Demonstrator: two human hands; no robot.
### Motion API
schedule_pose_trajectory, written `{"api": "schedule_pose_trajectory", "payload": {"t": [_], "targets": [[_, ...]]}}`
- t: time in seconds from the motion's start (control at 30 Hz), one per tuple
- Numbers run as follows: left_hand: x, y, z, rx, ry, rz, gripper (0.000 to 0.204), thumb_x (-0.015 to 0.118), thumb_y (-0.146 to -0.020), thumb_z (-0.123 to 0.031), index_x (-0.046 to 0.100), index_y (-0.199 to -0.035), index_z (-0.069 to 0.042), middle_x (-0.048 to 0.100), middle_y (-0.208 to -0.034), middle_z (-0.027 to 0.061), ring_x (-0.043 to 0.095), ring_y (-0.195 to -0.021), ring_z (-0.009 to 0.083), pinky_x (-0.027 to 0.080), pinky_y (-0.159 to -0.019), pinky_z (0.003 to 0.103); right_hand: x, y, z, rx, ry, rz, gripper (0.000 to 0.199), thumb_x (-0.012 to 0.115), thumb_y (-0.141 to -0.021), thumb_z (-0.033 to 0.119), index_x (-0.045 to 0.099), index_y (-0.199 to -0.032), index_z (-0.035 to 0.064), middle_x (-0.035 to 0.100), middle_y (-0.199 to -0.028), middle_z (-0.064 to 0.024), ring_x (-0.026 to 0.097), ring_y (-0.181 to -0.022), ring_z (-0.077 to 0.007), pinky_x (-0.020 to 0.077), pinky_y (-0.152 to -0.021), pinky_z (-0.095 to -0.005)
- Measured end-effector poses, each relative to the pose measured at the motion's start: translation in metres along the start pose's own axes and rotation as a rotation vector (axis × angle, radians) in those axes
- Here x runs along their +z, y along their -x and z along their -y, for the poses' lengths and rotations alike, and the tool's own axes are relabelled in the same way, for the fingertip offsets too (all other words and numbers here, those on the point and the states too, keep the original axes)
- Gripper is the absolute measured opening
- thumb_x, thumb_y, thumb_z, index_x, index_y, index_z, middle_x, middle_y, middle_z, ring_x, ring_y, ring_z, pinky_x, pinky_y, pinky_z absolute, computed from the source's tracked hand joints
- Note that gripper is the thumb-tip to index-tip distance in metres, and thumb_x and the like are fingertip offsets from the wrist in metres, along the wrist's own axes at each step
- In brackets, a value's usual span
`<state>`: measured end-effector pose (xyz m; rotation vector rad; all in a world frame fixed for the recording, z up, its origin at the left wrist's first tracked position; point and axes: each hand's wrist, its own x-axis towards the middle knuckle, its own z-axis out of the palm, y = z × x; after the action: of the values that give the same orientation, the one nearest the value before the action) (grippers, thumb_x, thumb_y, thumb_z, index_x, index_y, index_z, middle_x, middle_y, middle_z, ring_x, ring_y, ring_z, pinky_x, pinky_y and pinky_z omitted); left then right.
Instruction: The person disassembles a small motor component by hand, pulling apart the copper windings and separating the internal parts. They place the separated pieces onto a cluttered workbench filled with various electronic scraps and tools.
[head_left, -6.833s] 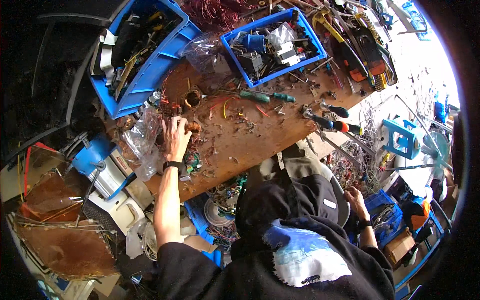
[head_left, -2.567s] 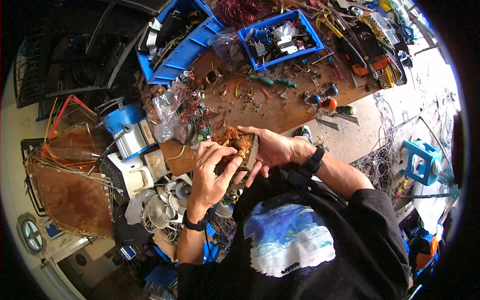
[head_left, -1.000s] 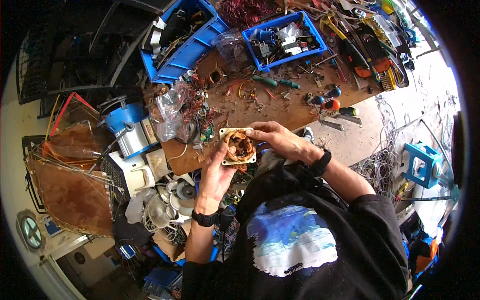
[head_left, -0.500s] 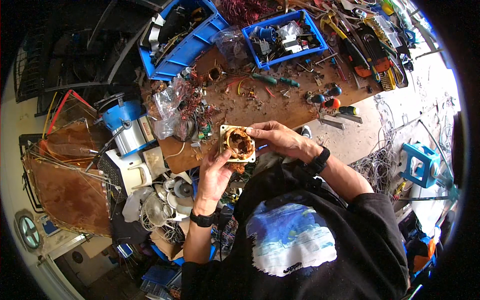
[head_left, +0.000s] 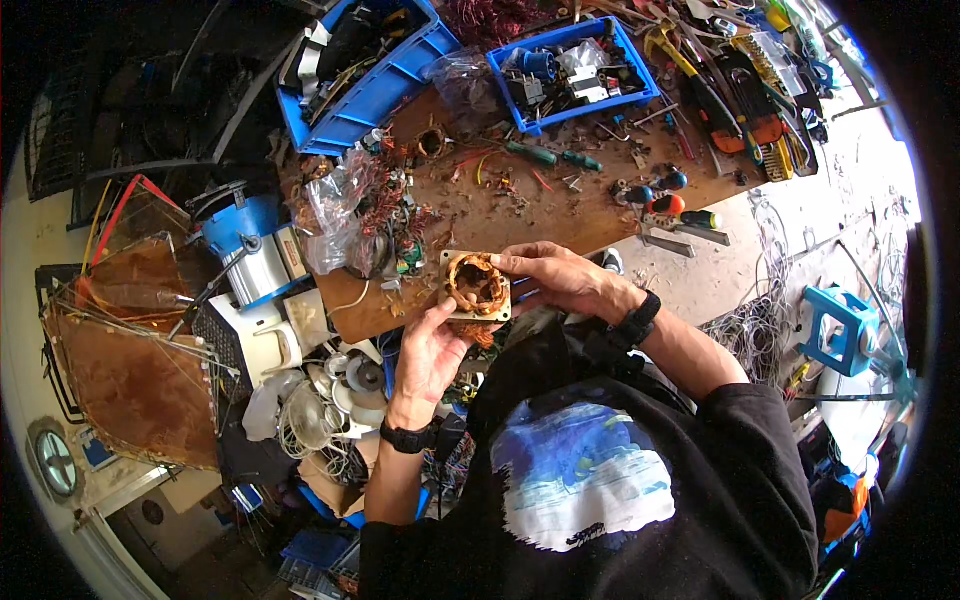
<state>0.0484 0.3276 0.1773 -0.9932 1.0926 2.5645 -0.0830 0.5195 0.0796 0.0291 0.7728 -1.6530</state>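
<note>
While the left hand (head_left: 432, 350) cups a square motor stator (head_left: 477, 287) from below, its fingers curled around the lower edge, the right hand (head_left: 560, 278) grips the right side with its fingertips pressed at the copper winding. The stator is held in the air just in front of the wooden bench (head_left: 520, 205), close to the chest. Judging by the thick, tangled coil sitting inside the pale metal frame, the copper is not yet out; most of the work looks to be left. The frame is flat and plate-like, the wire dull orange-brown and matted. Farther off lie green-handled screwdrivers (head_left: 552, 156) and a blue plastic bin (head_left: 573, 72) of small parts.
</note>
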Motion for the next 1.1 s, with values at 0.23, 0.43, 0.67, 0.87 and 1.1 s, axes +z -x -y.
{"api": "schedule_pose_trajectory", "payload": {"t": [0.23, 0.43, 0.67, 0.87, 1.1], "targets": [[-0.002, -0.003, 0.003, 0.041, -0.122, -0.033, 0.06, 0.065, -0.104, -0.025, 0.045, -0.154, 0.002, 0.059, -0.148, 0.0201, 0.062, -0.134, 0.0352, 0.057, -0.109, 0.054, 0.002, -0.003, -0.002, 0.009, -0.03, -0.005, 0.037, 0.069, -0.106, 0.041, 0.071, -0.124, 0.0095, 0.076, -0.114, -0.0046, 0.073, -0.107, -0.0188, 0.0621, -0.093, -0.0415], [-0.002, 0.001, -0.001, 0.044, -0.001, 0.004, 0.048, 0.062, -0.105, -0.019, 0.054, -0.147, 0.002, 0.068, -0.138, 0.0165, 0.066, -0.128, 0.0312, 0.057, -0.106, 0.051, 0.005, -0.001, 0.009, -0.038, 0.016, 0.047, 0.03, 0.072, -0.105, 0.038, 0.071, -0.117, 0.0115, 0.073, -0.11, 0.0004, 0.069, -0.106, -0.0139, 0.0613, -0.09, -0.0378], [0.001, 0.004, -0.006, 0.089, -0.009, -0.076, 0.054, 0.056, -0.105, -0.028, 0.05, -0.15, 0.002, 0.059, -0.148, 0.0209, 0.058, -0.137, 0.0375, 0.048, -0.116, 0.06, 0.008, 0.0, 0.016, -0.14, 0.142, 0.071, 0.029, 0.075, -0.103, 0.036, 0.073, -0.116, 0.0095, 0.073, -0.111, 0.0, 0.069, -0.107, -0.015, 0.0618, -0.092, -0.0378], [0.005, 0.005, -0.008, 0.085, 0.047, -0.078, 0.049, 0.055, -0.106, -0.028, 0.056, -0.146, 0.001, 0.064, -0.144, 0.0162, 0.059, -0.137, 0.0323, 0.047, -0.117, 0.057, 0.005, 0.005, 0.018, -0.078, 0.062, 0.038, 0.038, 0.07, -0.104, 0.036, 0.073, -0.125, 0.0038, 0.075, -0.119, -0.0056, 0.069, -0.116, -0.0199, 0.0625, -0.097, -0.0409], [-0.003, 0.004, -0.009, 0.058, 0.133, -0.059, 0.051, 0.055, -0.105, -0.028, 0.055, -0.147, 0.001, 0.061, -0.148, 0.0176, 0.058, -0.138, 0.0345, 0.045, -0.119, 0.059, 0.01, 0.012, 0.027, -0.077, 0.068, 0.098, 0.038, 0.067, -0.107, 0.027, 0.07, -0.133, -0.001, 0.075, -0.124, -0.0116, 0.07, -0.116, -0.0214, 0.0629, -0.097, -0.038]]}}
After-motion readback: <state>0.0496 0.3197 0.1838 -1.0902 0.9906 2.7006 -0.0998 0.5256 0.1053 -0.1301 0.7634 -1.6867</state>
